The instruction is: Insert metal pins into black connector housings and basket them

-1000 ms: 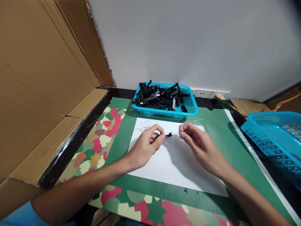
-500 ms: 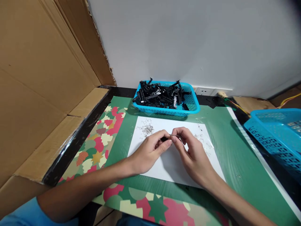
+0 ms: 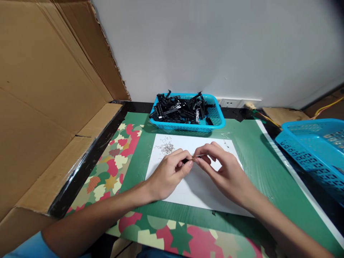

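Observation:
Over a white sheet [image 3: 199, 190], my two hands meet at the fingertips. My left hand [image 3: 170, 172] is closed on a small black part [image 3: 185, 161], mostly hidden by the fingers. Thumb and fingers of my right hand [image 3: 224, 166] pinch a thin metal piece [image 3: 200, 155] whose tip reaches the left fingertips. Left of the hands, a pile of small thin wire pieces [image 3: 167, 147] lies on the sheet. Behind the sheet stands a blue basket [image 3: 185, 127] holding several black plastic parts [image 3: 174, 109].
A second blue basket [image 3: 309, 154] stands at the right edge. Cardboard [image 3: 53, 107] walls the left side. A power socket [image 3: 229, 103] and yellow cables [image 3: 328, 107] are at the back right. A small black piece [image 3: 213, 213] lies near the sheet's front edge.
My right hand has shifted its grip, with its fingers lifted higher and the thin metal piece showing more. The view has moved slightly, and my left hand keeps its hold.

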`<state>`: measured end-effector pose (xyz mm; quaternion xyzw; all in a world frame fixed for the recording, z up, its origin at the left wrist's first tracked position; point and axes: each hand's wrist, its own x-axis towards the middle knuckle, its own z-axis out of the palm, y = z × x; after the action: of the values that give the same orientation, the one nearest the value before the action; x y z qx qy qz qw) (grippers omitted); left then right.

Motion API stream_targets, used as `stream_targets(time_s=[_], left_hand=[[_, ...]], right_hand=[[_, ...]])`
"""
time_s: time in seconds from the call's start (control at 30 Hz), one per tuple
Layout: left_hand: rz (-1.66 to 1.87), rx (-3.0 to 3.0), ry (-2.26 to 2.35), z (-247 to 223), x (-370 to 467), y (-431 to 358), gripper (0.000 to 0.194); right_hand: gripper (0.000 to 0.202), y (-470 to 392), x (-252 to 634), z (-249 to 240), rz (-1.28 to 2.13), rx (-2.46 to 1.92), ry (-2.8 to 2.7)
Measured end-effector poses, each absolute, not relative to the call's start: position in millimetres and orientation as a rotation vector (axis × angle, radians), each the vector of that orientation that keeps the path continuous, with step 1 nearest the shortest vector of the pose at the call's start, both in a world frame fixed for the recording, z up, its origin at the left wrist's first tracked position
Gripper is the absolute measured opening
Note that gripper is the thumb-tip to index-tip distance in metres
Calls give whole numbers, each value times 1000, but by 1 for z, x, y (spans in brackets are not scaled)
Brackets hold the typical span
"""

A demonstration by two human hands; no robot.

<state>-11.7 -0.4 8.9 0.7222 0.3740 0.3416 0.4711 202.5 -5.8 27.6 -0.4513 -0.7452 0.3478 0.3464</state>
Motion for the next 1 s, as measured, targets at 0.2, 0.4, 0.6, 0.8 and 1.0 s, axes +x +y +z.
stream_targets(time_s=[0.2,0.4,0.6,0.8,1.0], left_hand=[[846,1752,945,11,-12,-2,28],[769,1580,894,10,-9,-6,35],[731,1308,904,-2,-4,-6,41],[724,1243,910,-2,-4,-6,39],[738,1250,910,0,-3,-9,45]], right_hand=[[19,3,210,33,1030,-1221,-1863],[30,18,230,30,918,-1502,-1602],[29,22,232,22,1004,-1625,-1583],[23,22,222,9,1092,-1551,-1693],[19,19,215,3,1043,-1554,-1680]])
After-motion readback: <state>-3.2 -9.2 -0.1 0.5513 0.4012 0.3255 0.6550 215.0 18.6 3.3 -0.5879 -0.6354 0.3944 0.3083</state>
